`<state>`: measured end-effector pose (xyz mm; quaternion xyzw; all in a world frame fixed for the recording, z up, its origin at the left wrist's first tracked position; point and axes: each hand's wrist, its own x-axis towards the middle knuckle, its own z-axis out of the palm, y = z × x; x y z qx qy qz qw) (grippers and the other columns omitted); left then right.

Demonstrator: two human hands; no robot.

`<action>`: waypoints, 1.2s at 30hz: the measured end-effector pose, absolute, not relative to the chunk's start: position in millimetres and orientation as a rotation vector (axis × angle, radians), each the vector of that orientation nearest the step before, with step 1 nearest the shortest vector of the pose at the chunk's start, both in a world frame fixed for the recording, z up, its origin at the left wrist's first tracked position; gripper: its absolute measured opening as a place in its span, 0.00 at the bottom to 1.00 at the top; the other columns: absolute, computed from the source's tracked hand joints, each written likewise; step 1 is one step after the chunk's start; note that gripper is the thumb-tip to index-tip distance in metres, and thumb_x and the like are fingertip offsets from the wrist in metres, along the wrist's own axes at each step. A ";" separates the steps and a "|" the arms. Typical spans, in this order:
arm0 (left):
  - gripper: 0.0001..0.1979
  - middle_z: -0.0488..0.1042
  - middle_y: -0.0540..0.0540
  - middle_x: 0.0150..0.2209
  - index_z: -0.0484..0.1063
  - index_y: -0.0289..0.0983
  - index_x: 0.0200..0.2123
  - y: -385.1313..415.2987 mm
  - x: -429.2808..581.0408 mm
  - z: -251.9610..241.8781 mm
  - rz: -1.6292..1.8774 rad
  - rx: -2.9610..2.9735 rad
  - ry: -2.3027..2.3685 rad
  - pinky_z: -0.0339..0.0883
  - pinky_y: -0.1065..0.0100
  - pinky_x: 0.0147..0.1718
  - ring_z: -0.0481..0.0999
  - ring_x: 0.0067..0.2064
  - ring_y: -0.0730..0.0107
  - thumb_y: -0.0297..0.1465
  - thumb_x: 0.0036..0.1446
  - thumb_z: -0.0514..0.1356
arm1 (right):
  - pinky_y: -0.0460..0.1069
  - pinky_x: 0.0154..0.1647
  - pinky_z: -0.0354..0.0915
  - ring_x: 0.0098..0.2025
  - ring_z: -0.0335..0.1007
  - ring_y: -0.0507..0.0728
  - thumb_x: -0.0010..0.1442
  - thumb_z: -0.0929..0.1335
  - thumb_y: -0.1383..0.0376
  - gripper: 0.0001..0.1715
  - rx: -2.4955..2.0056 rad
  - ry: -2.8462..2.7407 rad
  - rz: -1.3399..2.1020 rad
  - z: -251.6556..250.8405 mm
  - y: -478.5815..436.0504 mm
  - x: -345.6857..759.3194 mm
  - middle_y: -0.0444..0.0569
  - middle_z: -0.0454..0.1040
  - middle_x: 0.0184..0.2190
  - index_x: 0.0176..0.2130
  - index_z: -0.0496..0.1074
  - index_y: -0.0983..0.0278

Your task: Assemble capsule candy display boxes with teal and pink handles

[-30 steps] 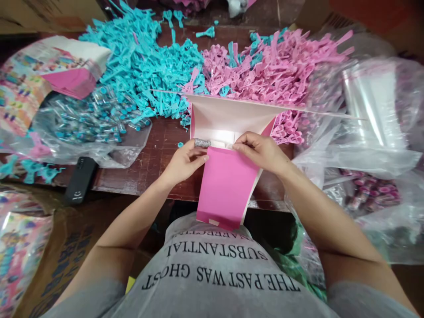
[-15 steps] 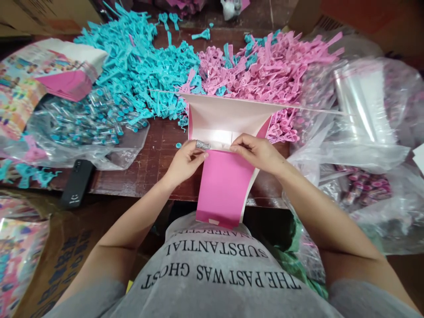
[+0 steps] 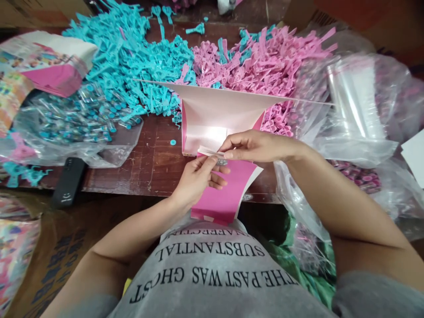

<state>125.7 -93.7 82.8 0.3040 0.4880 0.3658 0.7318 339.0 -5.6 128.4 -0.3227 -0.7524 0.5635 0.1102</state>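
A part-folded cardboard box (image 3: 228,190), pink outside and white inside, lies in front of me with its upper part standing open. A long pink panel hangs over the table's front edge toward my shirt. At that panel's far end, my left hand (image 3: 203,176) pinches a narrow white folded flap (image 3: 207,151) between thumb and index finger, its other fingers loosely curled. Something grey and glittery is wrapped on one of its fingers. Across from it, my right hand (image 3: 250,145) closes thumb and fingers on the same flap, the fingertips of both hands nearly meeting.
Behind the box spread piles of turquoise plastic pieces (image 3: 132,57) and pink plastic pieces (image 3: 255,62). To the left are a bag of small blue-capped tubes (image 3: 79,119), printed cartons (image 3: 56,75) and a black phone (image 3: 69,181). Clear plastic bags (image 3: 357,97) crowd the right side.
Both hands have come together at the panel's end. The left turned palm up, and the right moved left across the fold. The narrow flap is now raised between them. The view has shifted slightly.
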 end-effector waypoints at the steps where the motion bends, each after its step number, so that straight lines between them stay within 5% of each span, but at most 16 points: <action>1: 0.19 0.86 0.43 0.35 0.77 0.38 0.39 -95.4 125.3 83.6 0.824 0.679 1.084 0.78 0.65 0.27 0.81 0.25 0.68 0.48 0.62 0.69 | 0.49 0.38 0.69 0.38 0.75 0.54 0.67 0.71 0.44 0.21 -0.970 -2.197 1.666 128.8 -5.6 339.5 0.44 0.83 0.38 0.42 0.82 0.56; 7: 0.15 0.82 0.47 0.27 0.76 0.40 0.30 -111.7 126.2 86.0 0.905 0.771 1.030 0.81 0.54 0.46 0.85 0.34 0.60 0.44 0.62 0.68 | 0.49 0.27 0.68 0.30 0.74 0.53 0.62 0.75 0.40 0.24 -1.070 -2.092 1.856 122.2 -8.5 340.9 0.45 0.81 0.31 0.40 0.83 0.56; 22: 0.14 0.83 0.47 0.26 0.77 0.41 0.29 -107.0 116.0 85.8 0.874 0.714 0.972 0.80 0.60 0.39 0.84 0.31 0.63 0.43 0.59 0.70 | 0.49 0.28 0.54 0.24 0.60 0.49 0.69 0.71 0.48 0.20 -1.230 -2.322 1.467 132.8 -21.9 336.4 0.40 0.72 0.22 0.35 0.81 0.59; 36: 0.16 0.83 0.48 0.28 0.80 0.37 0.33 -115.7 113.5 90.8 0.975 0.533 0.877 0.79 0.68 0.37 0.84 0.32 0.70 0.43 0.58 0.75 | 0.50 0.36 0.58 0.33 0.73 0.54 0.74 0.64 0.54 0.20 -1.497 -2.508 1.018 146.4 -48.6 311.1 0.46 0.83 0.34 0.46 0.84 0.59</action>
